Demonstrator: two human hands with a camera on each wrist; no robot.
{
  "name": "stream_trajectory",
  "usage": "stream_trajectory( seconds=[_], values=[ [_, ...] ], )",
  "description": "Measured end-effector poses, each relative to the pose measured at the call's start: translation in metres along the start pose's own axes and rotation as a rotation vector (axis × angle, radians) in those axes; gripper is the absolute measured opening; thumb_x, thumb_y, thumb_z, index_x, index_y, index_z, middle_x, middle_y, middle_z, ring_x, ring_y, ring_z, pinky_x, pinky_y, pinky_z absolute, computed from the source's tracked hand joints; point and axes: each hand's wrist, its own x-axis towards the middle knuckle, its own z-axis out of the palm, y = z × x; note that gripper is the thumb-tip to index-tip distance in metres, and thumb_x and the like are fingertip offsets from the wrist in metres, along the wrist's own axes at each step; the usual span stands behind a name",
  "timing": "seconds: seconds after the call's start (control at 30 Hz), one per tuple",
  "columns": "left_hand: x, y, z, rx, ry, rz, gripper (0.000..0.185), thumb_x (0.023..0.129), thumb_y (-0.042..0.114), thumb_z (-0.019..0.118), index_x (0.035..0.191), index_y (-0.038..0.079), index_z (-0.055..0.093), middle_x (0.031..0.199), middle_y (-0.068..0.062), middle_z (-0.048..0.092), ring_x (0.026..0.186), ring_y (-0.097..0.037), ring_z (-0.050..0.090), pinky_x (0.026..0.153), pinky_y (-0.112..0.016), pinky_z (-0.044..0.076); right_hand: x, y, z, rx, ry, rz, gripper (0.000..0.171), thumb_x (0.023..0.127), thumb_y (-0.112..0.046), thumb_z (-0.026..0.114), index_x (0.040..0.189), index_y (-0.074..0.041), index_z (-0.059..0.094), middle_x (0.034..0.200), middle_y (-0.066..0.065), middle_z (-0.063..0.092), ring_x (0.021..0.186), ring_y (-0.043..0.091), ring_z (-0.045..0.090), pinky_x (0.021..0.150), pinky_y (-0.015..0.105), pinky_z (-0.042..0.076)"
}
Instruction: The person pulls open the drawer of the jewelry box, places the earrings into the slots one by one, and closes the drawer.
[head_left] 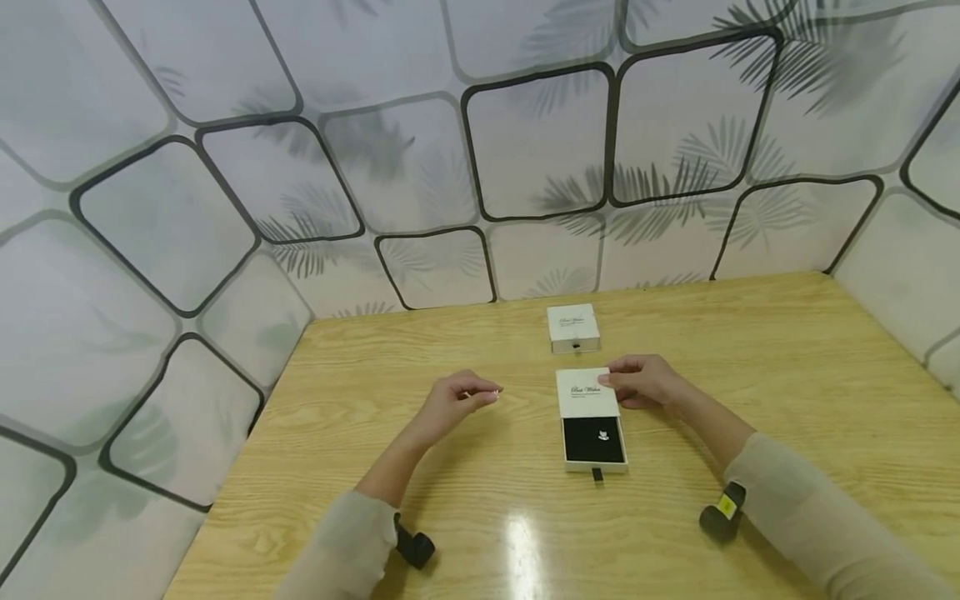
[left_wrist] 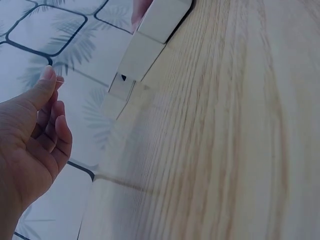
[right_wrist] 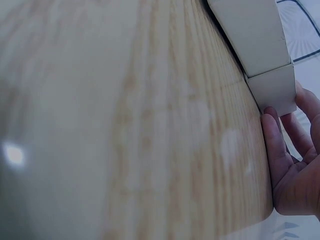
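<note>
Between thumb and index fingertip, my left hand [head_left: 456,398] pinches a tiny shiny earring [head_left: 498,391], raised above the table left of the box. Its thin pin shows at the fingertips in the left wrist view. My right hand [head_left: 643,382] grips the white sleeve of a jewelry box [head_left: 585,395] at its right side, thumb on the lid. The box's drawer [head_left: 595,467] is pulled out toward me, showing a black pad [head_left: 585,442]. On the pad, right of its middle, sits a small silver earring [head_left: 603,435]. A black pull tab [head_left: 597,474] sticks out in front.
A second white box [head_left: 573,325], closed, stands behind the open one. Both are on a wooden table [head_left: 352,358]. Patterned curtains [head_left: 540,150] with leaf prints hang along the back and sides.
</note>
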Motion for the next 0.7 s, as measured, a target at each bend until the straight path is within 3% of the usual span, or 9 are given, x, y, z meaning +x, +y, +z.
stream_trajectory(
  seconds=[0.4,0.7],
  values=[
    [0.012,0.007,0.018,-0.007,-0.051,-0.024,0.024,0.091,0.019,0.064,0.107,0.004,0.071,0.098,-0.005,0.064,0.081,-0.011,0.055,0.067,-0.020,0.047,-0.003,-0.001,-0.002,-0.001,-0.023,-0.020,0.068,0.087,-0.031,0.068,0.136,0.007,0.041,0.105,0.006,0.063,0.077,0.011,0.066,0.070,0.028,0.058],
    [0.018,0.008,0.031,-0.004,-0.092,-0.030,0.025,0.091,0.020,0.063,0.109,0.004,0.070,0.100,-0.004,0.064,0.082,-0.012,0.055,0.066,-0.021,0.046,-0.002,0.000,-0.002,-0.007,-0.019,-0.019,0.066,0.087,-0.031,0.068,0.135,0.006,0.042,0.103,0.005,0.064,0.077,0.011,0.066,0.070,0.028,0.058]
  ],
)
